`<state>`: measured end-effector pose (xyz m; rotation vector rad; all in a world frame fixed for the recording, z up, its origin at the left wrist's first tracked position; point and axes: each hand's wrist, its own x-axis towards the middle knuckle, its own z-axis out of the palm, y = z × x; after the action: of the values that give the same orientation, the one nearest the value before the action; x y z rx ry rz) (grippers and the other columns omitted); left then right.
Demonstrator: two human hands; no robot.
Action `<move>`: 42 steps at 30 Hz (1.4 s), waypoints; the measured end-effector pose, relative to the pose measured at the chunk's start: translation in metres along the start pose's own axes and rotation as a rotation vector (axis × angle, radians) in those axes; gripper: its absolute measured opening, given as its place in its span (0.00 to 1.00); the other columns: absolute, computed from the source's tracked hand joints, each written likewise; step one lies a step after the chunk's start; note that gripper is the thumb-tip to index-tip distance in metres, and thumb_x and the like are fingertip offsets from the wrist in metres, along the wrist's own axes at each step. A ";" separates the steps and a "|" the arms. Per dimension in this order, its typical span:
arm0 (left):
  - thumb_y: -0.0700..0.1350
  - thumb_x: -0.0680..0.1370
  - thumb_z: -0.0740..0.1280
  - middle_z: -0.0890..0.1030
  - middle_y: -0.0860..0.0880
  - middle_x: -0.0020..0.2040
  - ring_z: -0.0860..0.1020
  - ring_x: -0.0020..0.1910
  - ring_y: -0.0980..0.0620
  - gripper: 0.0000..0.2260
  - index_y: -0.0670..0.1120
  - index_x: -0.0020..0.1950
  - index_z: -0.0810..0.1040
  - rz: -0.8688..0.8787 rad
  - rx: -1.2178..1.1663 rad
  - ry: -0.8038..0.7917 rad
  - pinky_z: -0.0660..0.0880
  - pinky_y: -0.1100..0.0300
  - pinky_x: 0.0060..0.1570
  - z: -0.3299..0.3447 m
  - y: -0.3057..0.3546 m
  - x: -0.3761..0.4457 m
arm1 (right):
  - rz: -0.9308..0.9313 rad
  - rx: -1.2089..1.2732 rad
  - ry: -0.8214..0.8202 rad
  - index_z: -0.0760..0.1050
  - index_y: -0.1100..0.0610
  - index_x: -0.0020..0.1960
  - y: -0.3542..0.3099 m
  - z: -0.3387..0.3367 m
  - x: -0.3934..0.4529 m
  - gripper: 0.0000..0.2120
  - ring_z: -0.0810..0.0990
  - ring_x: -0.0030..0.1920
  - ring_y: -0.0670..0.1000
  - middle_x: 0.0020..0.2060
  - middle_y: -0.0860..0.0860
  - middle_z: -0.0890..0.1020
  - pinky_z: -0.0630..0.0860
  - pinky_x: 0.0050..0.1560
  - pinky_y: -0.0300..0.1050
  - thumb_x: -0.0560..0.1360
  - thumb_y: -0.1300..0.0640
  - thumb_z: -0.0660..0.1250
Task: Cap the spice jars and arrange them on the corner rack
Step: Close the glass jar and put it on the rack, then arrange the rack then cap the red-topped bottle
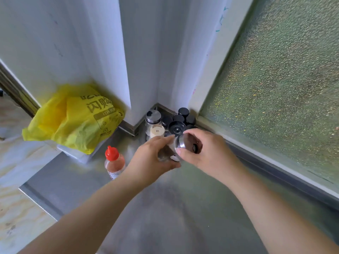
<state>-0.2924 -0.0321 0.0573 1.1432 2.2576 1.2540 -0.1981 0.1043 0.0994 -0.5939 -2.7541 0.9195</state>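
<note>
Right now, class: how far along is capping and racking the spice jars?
Done: several capped jars stand on the corner rack. In hand: left hand grips a glass jar; right hand fits its metal cap. Left: rack this jar, then the red-capped bottle on the counter.

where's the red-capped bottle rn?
Head view, left of centre: the red-capped bottle stands on the steel counter, just left of the left hand and below the yellow bag.

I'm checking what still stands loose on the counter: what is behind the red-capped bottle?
Behind the red-capped bottle lies a yellow plastic bag draped over a white box. The bag covers whatever the box holds.
</note>
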 end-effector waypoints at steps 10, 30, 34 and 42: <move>0.47 0.70 0.71 0.75 0.49 0.62 0.73 0.60 0.51 0.27 0.50 0.68 0.67 0.151 0.200 -0.050 0.66 0.66 0.55 -0.075 -0.009 0.084 | 0.002 -0.213 0.201 0.74 0.51 0.58 -0.026 -0.028 0.108 0.25 0.79 0.53 0.51 0.53 0.51 0.82 0.71 0.49 0.40 0.64 0.45 0.74; 0.50 0.73 0.68 0.76 0.56 0.53 0.74 0.48 0.59 0.17 0.52 0.61 0.73 0.097 0.245 -0.190 0.70 0.67 0.50 -0.105 -0.068 0.097 | 0.214 -0.255 -0.160 0.70 0.56 0.66 0.026 0.063 0.196 0.27 0.77 0.58 0.54 0.59 0.54 0.79 0.72 0.57 0.44 0.68 0.56 0.71; 0.49 0.73 0.68 0.77 0.54 0.53 0.75 0.48 0.58 0.16 0.52 0.60 0.73 0.082 0.247 -0.199 0.71 0.66 0.50 -0.102 -0.073 0.092 | 0.222 -0.239 -0.168 0.70 0.56 0.66 0.032 0.071 0.194 0.27 0.75 0.61 0.54 0.61 0.54 0.78 0.71 0.62 0.47 0.69 0.55 0.69; 0.49 0.73 0.67 0.74 0.57 0.51 0.73 0.47 0.59 0.16 0.51 0.61 0.73 0.097 0.265 -0.192 0.66 0.75 0.45 -0.092 -0.059 0.084 | 0.174 -0.256 -0.166 0.66 0.56 0.69 0.034 0.066 0.186 0.26 0.71 0.66 0.55 0.66 0.56 0.73 0.68 0.66 0.46 0.72 0.52 0.65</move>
<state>-0.4298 -0.0373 0.0696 1.4162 2.2925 0.8506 -0.3748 0.1731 0.0338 -0.8466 -3.0351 0.6796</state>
